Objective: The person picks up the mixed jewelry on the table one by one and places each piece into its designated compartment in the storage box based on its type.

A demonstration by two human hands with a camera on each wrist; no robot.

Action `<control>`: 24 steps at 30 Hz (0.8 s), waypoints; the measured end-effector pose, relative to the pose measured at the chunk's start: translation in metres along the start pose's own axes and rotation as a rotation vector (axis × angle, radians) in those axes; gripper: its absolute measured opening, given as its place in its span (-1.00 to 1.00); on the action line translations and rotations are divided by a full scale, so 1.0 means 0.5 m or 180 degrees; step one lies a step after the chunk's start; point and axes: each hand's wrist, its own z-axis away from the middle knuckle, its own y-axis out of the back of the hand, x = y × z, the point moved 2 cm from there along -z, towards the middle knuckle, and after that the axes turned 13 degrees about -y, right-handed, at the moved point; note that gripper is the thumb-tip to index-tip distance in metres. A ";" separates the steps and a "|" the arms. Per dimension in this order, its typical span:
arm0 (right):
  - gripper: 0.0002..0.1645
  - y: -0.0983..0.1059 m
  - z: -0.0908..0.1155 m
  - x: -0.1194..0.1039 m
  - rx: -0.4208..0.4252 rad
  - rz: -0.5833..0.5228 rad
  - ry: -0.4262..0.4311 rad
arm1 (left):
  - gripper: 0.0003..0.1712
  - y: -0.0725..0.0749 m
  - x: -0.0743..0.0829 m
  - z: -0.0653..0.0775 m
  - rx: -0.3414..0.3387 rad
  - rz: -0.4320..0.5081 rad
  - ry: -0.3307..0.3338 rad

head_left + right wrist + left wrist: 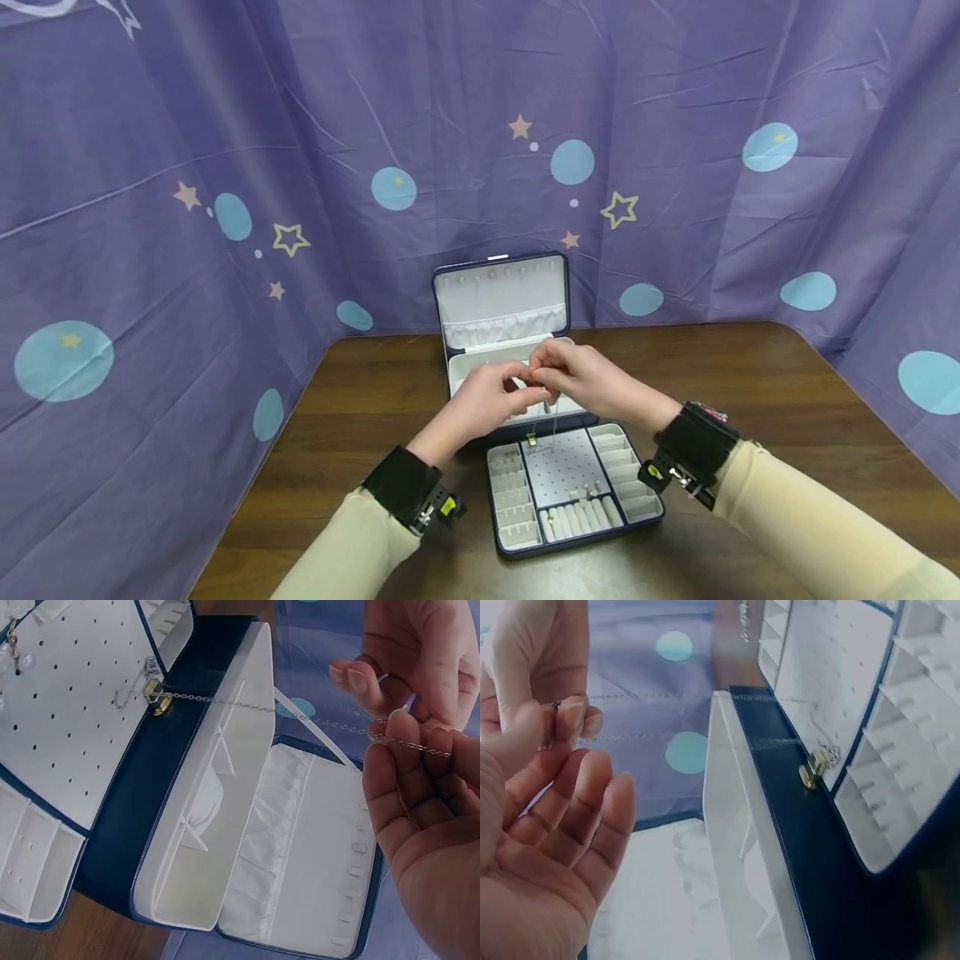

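Both hands meet above the jewelry box, pinching a thin silver chain necklace [247, 707] near its ends between thumbs and fingertips. My left hand [491, 396] comes in from the left, and my right hand [581, 375] faces it with fingertips almost touching. From the fingers, two chain strands hang toward the removable tray [517, 550]. The lower part of the chain lies bunched at the edge of its perforated board [558, 475], beside a gold-coloured clasp [814, 769]. Fingertips hide the exact ends of the chain.
Behind the tray stands the navy jewelry box with its lid [502, 304] raised, showing hooks and a gathered pocket. Small earrings [592, 490] sit on the board above the ring rolls [581, 518]. Everything rests on a brown wooden table [375, 417], with a purple curtain [465, 100] behind.
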 end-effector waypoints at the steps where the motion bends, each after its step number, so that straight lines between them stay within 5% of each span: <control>1: -0.95 0.000 -0.001 -0.001 -0.0008 -0.0034 -0.0013 | -0.81 0.001 0.002 -0.001 0.0026 0.0039 0.0034; 13: -0.89 0.004 -0.001 0.000 -0.0075 -0.0180 -0.0233 | -0.85 0.012 0.003 0.005 0.0208 0.0214 -0.0100; 24: -0.66 0.012 0.001 0.007 -0.0196 -0.0076 -0.0300 | -0.83 0.020 -0.002 0.012 0.0295 0.0253 0.0023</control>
